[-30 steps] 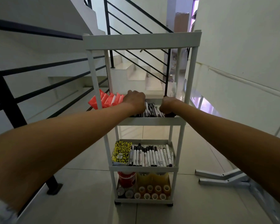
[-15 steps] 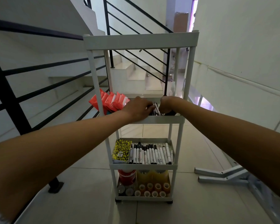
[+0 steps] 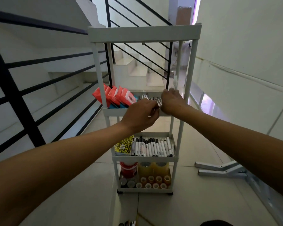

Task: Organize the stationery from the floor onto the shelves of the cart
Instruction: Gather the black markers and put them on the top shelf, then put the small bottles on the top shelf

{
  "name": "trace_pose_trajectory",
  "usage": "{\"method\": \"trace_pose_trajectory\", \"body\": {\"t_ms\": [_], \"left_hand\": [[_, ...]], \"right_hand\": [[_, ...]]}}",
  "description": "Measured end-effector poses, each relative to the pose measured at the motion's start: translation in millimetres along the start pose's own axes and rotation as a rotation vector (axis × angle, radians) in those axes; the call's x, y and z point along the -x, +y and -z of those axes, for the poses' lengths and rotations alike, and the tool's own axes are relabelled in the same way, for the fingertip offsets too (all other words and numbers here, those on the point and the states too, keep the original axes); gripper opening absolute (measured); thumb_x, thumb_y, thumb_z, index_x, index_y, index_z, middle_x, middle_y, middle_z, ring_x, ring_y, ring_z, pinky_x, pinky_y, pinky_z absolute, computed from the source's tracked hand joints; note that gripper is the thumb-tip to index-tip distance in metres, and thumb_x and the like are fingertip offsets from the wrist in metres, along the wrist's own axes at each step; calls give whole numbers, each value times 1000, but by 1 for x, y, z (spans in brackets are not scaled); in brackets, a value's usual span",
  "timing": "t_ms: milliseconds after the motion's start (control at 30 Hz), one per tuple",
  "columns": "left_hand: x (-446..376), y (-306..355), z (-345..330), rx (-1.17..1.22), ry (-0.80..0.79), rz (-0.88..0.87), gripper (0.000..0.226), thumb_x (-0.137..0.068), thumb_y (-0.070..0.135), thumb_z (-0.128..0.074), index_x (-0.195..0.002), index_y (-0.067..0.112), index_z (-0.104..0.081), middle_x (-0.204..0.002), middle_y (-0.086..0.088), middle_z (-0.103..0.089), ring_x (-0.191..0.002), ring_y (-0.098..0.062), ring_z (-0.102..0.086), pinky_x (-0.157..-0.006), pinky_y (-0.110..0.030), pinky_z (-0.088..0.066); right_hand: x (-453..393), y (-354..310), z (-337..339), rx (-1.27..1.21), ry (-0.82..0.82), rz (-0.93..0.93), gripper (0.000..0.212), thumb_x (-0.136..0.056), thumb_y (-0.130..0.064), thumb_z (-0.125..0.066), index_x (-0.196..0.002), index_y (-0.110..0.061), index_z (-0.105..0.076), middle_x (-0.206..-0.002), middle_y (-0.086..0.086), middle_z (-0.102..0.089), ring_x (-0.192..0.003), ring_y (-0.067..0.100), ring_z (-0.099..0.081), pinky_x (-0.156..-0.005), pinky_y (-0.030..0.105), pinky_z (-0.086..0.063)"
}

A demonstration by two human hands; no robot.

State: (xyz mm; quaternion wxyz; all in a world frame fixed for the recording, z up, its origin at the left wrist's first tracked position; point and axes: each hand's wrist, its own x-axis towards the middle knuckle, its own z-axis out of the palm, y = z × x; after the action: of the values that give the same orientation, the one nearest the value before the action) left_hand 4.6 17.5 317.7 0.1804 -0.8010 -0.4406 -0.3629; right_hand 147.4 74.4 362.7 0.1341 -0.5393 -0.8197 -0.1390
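A white cart (image 3: 144,34) with several shelves stands before me. Its second shelf holds red packets (image 3: 119,96) at the left and a row of pens (image 3: 151,99) at the right. My left hand (image 3: 141,114) hovers at that shelf's front edge, fingers curled and pinching the end of a pen. My right hand (image 3: 171,100) reaches over the same pens, fingers bent down among them; what it holds is hidden. A lower shelf carries a yellow patterned pack (image 3: 124,145) and a row of markers (image 3: 152,146). The bottom shelf has tape rolls (image 3: 152,175).
Black stair railings (image 3: 23,88) run along the left, with steps behind the cart. A white wall (image 3: 243,46) closes the right side. A grey metal frame (image 3: 227,170) lies on the tiled floor at the right. More stationery (image 3: 129,223) shows at the bottom edge.
My left hand has pulled back from over the pens toward the shelf's front edge and lower. My right hand shifted slightly deeper over the pens. The view has tilted down a little.
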Motion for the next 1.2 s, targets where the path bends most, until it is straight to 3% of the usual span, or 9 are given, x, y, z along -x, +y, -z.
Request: {"method": "trace_pose_trajectory", "body": {"t_ms": [133, 300, 433, 633, 733, 800, 933, 1067, 1200], "left_hand": [[26, 6, 1, 1, -46, 10, 12, -95, 27, -55, -92, 18, -64, -74, 6, -62, -66, -10, -54, -59, -30, -48], [68, 6, -10, -17, -198, 123, 19, -96, 33, -57, -93, 17, -66, -66, 5, -67, -59, -17, -62, -59, -38, -52], [104, 7, -26, 29, -267, 153, 20, -95, 36, -56, -80, 23, -57, -62, 6, -62, -56, -18, -61, -54, -32, -48], [167, 3, -62, 80, -441, 142, 19, -94, 32, -58, -88, 17, -67, -66, 6, -63, -59, -14, -59, -53, -25, -37], [203, 6, -82, 148, -486, 123, 14, -93, 29, -62, -86, 17, -66, -63, 19, -45, -55, -5, -46, -49, -18, -25], [225, 11, -95, 200, -530, 98, 13, -94, 27, -63, -85, 18, -64, -62, 21, -36, -52, 1, -36, -48, -15, -20], [261, 20, -126, 193, -668, 51, 16, -94, 29, -58, -81, 20, -62, -59, 16, -38, -51, 0, -38, -45, -23, -25], [285, 32, -151, 194, -779, 53, 19, -93, 31, -56, -83, 18, -68, -72, 5, -64, -63, -13, -58, -53, -29, -45], [305, 58, -178, 229, -846, 151, 19, -92, 33, -59, -94, 19, -72, -89, 2, -71, -80, -17, -64, -63, -31, -50]], "right_hand": [[32, -8, -3, -97, 226, 74, 51, -90, -36, -65, -127, -5, -50, -123, 16, -52, -113, 30, -50, -96, 41, -47], [79, -24, -18, -283, 265, 209, 21, -94, -21, -52, -112, -9, -55, -107, 10, -56, -93, 21, -54, -78, 37, -52], [111, -30, -51, -210, 104, 272, 19, -95, -26, -50, -106, -12, -56, -101, 7, -55, -87, 21, -54, -70, 39, -53], [144, -28, -108, -98, -155, 329, 16, -94, -24, -55, -104, -12, -59, -102, 7, -62, -87, 20, -59, -68, 32, -48], [163, -27, -143, -27, -304, 365, 21, -94, -26, -58, -107, -11, -62, -108, 7, -64, -97, 22, -64, -80, 34, -56], [178, -25, -166, -16, -370, 371, 26, -93, -31, -59, -110, -11, -63, -111, 7, -66, -99, 24, -66, -79, 30, -53], [210, -17, -214, 39, -551, 320, 18, -90, -28, -56, -101, -15, -61, -100, 8, -65, -90, 30, -65, -64, 30, -41], [242, -1, -254, 13, -739, 248, 26, -92, -32, -56, -109, -14, -64, -108, 9, -64, -96, 29, -64, -77, 36, -54], [271, 13, -283, -5, -931, 196, 28, -93, -31, -58, -109, -10, -65, -107, 10, -66, -94, 27, -65, -83, 43, -58]]}}
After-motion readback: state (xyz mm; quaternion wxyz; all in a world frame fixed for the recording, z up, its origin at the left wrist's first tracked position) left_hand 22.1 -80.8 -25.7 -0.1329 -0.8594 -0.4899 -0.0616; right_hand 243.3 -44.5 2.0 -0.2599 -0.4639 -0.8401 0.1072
